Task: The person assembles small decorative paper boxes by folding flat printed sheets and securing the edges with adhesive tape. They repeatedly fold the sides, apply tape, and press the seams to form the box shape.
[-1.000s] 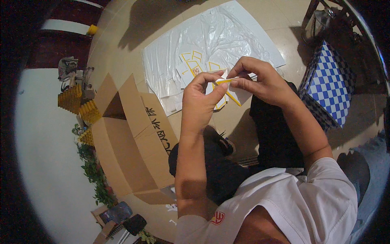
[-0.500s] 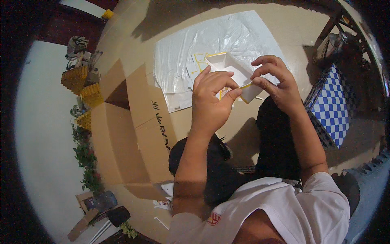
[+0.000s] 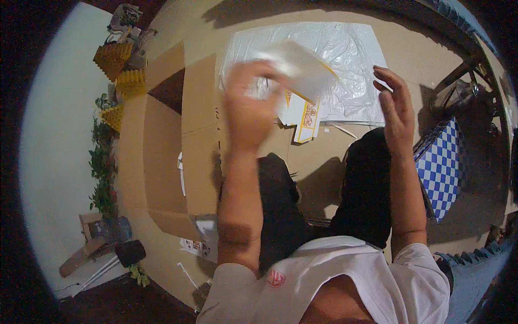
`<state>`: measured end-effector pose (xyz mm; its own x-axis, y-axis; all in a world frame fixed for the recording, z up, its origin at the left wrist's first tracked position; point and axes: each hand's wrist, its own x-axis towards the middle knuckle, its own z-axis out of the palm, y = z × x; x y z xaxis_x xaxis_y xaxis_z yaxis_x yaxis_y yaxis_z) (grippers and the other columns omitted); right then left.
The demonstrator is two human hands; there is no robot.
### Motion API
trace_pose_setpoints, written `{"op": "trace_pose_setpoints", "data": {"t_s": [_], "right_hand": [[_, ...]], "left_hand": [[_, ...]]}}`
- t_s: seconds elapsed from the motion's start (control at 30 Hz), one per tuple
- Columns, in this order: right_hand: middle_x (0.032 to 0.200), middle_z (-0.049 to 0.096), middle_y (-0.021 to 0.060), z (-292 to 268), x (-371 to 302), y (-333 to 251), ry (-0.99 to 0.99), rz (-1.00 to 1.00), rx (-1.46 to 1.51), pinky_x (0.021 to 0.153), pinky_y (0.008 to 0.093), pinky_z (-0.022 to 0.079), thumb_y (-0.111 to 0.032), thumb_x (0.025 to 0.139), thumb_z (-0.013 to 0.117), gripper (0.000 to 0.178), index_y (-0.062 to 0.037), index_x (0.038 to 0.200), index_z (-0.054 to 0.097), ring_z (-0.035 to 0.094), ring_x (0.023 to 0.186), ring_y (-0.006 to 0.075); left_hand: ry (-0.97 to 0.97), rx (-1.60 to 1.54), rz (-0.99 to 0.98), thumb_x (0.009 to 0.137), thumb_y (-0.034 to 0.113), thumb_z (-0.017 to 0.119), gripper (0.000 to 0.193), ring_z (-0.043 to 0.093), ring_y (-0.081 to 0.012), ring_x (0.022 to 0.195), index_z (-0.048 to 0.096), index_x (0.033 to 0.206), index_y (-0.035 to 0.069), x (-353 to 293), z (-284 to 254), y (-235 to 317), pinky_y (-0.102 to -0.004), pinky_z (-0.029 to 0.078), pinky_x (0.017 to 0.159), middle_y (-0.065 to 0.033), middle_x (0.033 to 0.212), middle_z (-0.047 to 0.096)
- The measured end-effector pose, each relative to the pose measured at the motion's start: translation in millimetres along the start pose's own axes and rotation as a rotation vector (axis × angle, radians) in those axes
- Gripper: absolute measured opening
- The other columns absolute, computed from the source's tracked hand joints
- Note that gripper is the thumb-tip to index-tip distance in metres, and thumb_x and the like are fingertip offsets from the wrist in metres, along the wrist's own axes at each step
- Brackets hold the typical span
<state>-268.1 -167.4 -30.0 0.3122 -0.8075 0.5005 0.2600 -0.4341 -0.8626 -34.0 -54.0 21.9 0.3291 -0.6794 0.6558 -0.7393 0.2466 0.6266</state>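
Note:
My left hand (image 3: 249, 105) is raised and blurred with motion, and it grips a folded white carton with yellow edging (image 3: 300, 67). My right hand (image 3: 395, 102) is lifted beside it with fingers spread and holds nothing. Below the hands, flat white and yellow carton blanks (image 3: 303, 114) lie on the floor at the edge of a clear plastic sheet (image 3: 345, 59). My legs in dark trousers are under my arms.
A large open cardboard box (image 3: 178, 140) lies on the floor to my left. Yellow trays (image 3: 121, 75) and a plant (image 3: 100, 162) stand by the wall. A blue and white chequered cushion (image 3: 440, 167) and a chair (image 3: 464, 81) are at my right.
Both hands held the carton together before. Now my right hand has let go and opened, and my left hand has swung the carton up and to the left.

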Motion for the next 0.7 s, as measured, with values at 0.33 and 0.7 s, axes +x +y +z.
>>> {"op": "trace_pose_setpoints", "data": {"t_s": [0.33, 0.7], "right_hand": [[0.111, 0.063, 0.0075, 8.4, 3.5, 24.9, -0.324, 0.281, -0.364, 0.080, 0.0294, 0.049, -0.015, 0.091, 0.062, 0.025, -0.0029, 0.113, 0.059, 0.060, 0.096, 0.0160], [0.112, 0.061, 0.0212, 85.6, -22.8, 187.9, -1.272, 0.433, -1.038, 0.084, 0.0439, 0.050, -0.030, 0.083, 0.067, 0.054, 0.0005, 0.123, 0.049, 0.062, 0.101, 0.0364]], "left_hand": [[0.711, -0.081, -0.347, 0.083, 0.003, 0.060, 0.022, 0.056, -0.0227, 0.102, 0.060, 0.104, -0.001, -32.2, -63.3, 7.3, -0.0356, 0.042, 0.096, -0.0120, 0.108, 0.059], [-0.319, -0.183, -0.189, 0.076, 0.007, 0.065, 0.017, 0.059, -0.0304, 0.098, 0.065, 0.093, 0.009, -90.3, 41.1, 56.2, -0.0442, 0.040, 0.098, -0.0087, 0.094, 0.064]]}}
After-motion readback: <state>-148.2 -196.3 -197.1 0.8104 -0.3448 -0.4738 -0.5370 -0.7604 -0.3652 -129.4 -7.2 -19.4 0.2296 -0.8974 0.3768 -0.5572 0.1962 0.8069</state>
